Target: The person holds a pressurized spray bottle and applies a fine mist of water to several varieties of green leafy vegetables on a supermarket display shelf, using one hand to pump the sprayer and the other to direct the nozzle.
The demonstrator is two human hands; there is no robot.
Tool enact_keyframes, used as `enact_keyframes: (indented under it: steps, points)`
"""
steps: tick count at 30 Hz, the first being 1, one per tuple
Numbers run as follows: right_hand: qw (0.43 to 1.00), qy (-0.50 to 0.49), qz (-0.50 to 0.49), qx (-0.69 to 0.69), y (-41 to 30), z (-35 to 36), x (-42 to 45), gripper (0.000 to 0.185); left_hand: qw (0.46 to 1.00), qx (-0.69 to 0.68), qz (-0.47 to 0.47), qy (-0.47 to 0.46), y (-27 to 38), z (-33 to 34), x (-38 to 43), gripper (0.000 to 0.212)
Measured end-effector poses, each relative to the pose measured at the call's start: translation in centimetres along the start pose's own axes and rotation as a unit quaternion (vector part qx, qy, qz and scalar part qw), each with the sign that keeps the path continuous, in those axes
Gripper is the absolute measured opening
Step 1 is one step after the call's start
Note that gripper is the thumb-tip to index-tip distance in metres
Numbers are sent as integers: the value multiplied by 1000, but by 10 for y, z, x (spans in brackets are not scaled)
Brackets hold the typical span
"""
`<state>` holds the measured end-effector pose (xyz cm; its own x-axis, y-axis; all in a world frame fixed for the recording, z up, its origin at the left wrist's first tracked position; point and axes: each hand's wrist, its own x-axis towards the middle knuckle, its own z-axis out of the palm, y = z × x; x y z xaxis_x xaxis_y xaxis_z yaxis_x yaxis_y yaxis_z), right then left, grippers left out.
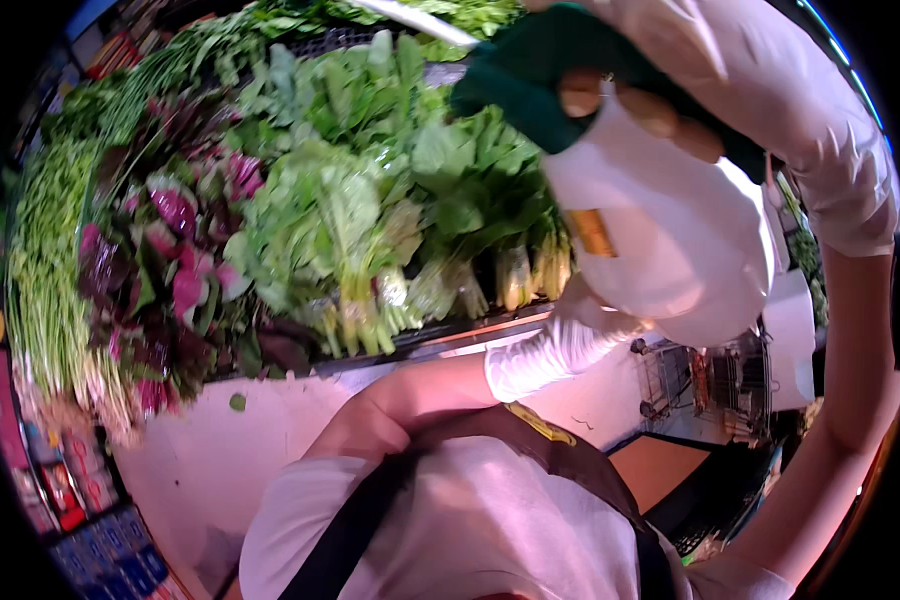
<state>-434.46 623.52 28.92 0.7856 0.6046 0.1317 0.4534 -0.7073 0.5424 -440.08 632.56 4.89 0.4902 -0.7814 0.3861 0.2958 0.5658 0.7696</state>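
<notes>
Both my hands are on a white plastic container with a dark green top (664, 217), which looks like a watering can. It is tilted, and an orange label sits on its side. Fingers of my right hand (649, 111) wrap around the green part at the top; a white sleeve covers that forearm. My left hand (589, 304), in a white cuff, is against the lower side of the container, partly hidden by it. A white tube (420, 21) reaches from the green part over the vegetables. Bunches of leafy greens (337, 195) lie on the display below.
Red-purple leafy vegetables (184, 217) and long-stemmed greens (52, 277) fill the left of the stand. A wire cart (720, 382) and a white bucket (789, 341) stand at right. Packaged goods (112, 551) line the lower left. One leaf (237, 402) lies on the floor.
</notes>
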Motion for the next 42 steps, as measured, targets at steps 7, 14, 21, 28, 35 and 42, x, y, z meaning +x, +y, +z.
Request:
enact_keyframes:
  steps: [7, 14, 21, 28, 35, 42]
  points:
    - [836, 361, -188, -367, -26, 45, 39, 22, 916, -392, 14, 88, -4, -36, -60, 55]
    - [939, 247, -179, -161, -32, 24, -34, 25, 993, 47, 75, 80, -24, 28, -53, 34]
    - [973, -15, 129, 191, -15, -25, -228, 27, 992, -76, -51, -84, -121, 146, -4, 62]
    - [658, -81, 656, 362, -64, -87, -398, 59, 947, -147, -174, -228, -216, 285, -4, 86]
    - [646, -64, 655, 387, -69, -104, -429, 56, 938, -120, -199, -256, -226, 305, -2, 89]
    - [729, -28, 494, 473, -34, -58, -346, 56, 994, -89, -48, -43, -189, 239, 23, 61]
